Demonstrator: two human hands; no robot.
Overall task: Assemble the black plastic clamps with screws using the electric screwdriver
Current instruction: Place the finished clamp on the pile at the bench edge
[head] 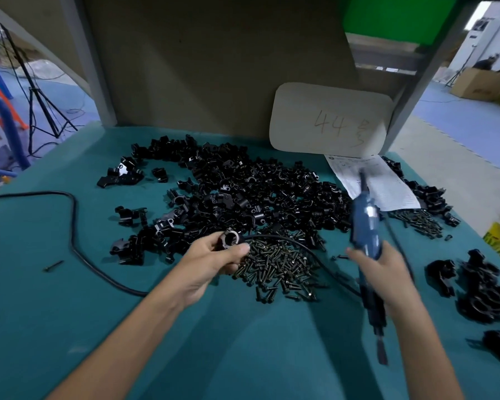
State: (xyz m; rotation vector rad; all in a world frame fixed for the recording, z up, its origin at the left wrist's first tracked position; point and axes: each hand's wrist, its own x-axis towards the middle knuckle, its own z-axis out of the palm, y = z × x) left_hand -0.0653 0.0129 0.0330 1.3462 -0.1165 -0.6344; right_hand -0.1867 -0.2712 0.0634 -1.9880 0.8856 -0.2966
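Head view: left hand [214,262] pinches clamp [231,239]; right hand [386,271] grips screwdriver [365,226].

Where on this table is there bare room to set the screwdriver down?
Bare mat lies along the near edge, below the screw heap, and left of the black cable, bar one stray screw. Crowded: the clamp pile mid-table, more clamps far right.

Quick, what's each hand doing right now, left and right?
Left hand: holding a black plastic clamp, fingers curled round it.
Right hand: gripping the blue electric screwdriver, tip pointing away from the person.
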